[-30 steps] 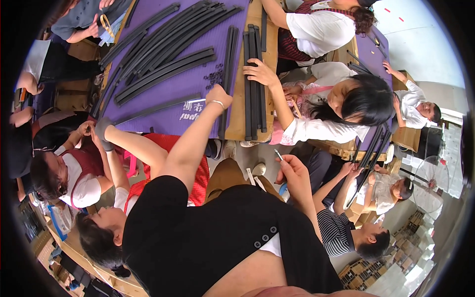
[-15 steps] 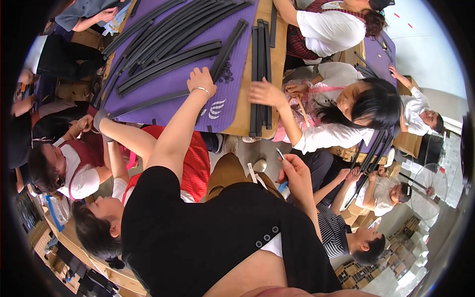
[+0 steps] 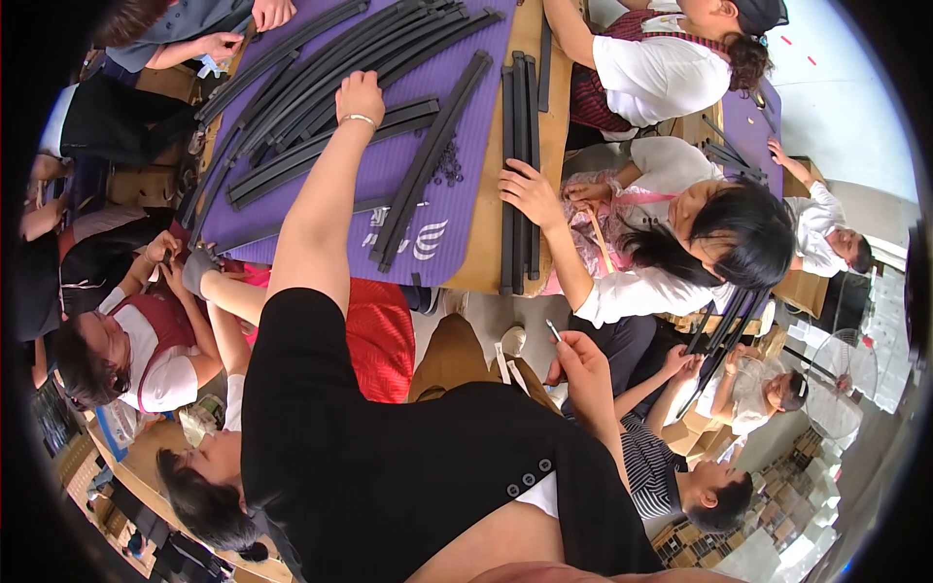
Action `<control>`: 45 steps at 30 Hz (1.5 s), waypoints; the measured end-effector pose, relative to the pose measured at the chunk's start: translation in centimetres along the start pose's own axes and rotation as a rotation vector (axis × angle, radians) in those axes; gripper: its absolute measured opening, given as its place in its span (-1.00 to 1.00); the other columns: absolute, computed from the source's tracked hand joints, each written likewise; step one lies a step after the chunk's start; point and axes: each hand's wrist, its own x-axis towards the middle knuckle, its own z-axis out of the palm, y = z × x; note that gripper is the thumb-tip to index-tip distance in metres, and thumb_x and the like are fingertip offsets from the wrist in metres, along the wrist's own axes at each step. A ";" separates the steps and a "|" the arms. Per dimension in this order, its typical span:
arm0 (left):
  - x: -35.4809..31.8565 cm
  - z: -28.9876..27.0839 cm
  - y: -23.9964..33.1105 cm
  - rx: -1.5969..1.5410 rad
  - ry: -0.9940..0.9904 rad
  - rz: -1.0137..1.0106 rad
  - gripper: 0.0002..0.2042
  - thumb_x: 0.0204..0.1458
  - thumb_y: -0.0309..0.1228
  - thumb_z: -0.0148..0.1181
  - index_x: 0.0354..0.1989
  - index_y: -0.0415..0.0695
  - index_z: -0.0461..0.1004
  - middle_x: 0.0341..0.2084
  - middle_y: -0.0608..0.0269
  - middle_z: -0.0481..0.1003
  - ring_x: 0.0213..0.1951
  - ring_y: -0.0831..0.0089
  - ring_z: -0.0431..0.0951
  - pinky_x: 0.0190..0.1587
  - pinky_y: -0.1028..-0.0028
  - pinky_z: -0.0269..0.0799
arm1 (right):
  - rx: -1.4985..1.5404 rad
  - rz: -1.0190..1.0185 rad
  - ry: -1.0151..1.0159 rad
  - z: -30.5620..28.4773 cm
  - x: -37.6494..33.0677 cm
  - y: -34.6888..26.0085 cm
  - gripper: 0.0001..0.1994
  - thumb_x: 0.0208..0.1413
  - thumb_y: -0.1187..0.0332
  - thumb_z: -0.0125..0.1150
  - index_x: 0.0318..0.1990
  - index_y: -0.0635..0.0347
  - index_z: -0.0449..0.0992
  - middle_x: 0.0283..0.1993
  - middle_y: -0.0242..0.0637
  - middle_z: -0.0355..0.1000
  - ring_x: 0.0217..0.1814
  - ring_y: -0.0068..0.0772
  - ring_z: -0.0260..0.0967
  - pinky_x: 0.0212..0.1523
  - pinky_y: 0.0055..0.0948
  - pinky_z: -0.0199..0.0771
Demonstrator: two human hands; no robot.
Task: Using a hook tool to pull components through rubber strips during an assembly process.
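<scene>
My left hand, a thin bracelet at its wrist, reaches out over a pile of long, curved black strips. Its fingers are bent and close together on one black strip, their tips partly hidden. Close to my body, my right hand pinches a slim tool with a metal tip; most of its handle is inside the fingers. Right of my left arm, a pair of black strips lies slanted on the purple mat. Beside that pair are several small black pieces.
Opposite my right hand, a co-worker's hand rests on straight black strips at the wooden table edge. Another person sits close on my left, a gloved hand near the mat. More people work around, and a fan stands at right.
My left hand has moved away and leftward, from beside the slanted pair onto the pile, uncovering that pair's near end. The co-worker's hand has come down on the straight strips. My right hand stays put.
</scene>
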 end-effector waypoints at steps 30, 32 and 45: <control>7.7 -2.6 1.4 0.414 -0.334 -0.111 -0.67 -0.02 -0.27 -0.03 -0.08 -0.11 0.33 -0.07 0.12 0.33 0.02 0.25 0.30 0.01 0.28 0.28 | 0.035 -0.099 0.093 -4.2 2.0 -0.2 -0.82 0.11 0.33 -0.08 -0.29 0.30 0.31 -0.67 -0.35 0.31 -0.66 -0.56 0.29 -0.59 -0.58 0.32; 7.6 -3.1 1.3 0.372 -0.343 -0.248 -0.70 -0.01 -0.28 -0.06 -0.09 -0.08 0.33 -0.07 0.19 0.35 -0.01 0.26 0.34 -0.01 0.30 0.30 | 0.044 -0.096 0.094 -4.6 2.1 0.0 -0.82 0.11 0.33 -0.07 -0.29 0.30 0.31 -0.67 -0.35 0.31 -0.66 -0.56 0.29 -0.60 -0.57 0.32; 7.6 0.8 -0.8 0.433 -0.288 -0.044 -0.78 0.10 -0.44 -0.28 -0.18 -0.19 0.30 -0.24 0.01 0.44 -0.15 0.16 0.45 -0.12 0.26 0.38 | 0.056 -0.033 0.112 -6.2 1.9 0.4 -0.82 0.12 0.33 -0.08 -0.27 0.28 0.30 -0.68 -0.37 0.29 -0.66 -0.59 0.25 -0.60 -0.59 0.29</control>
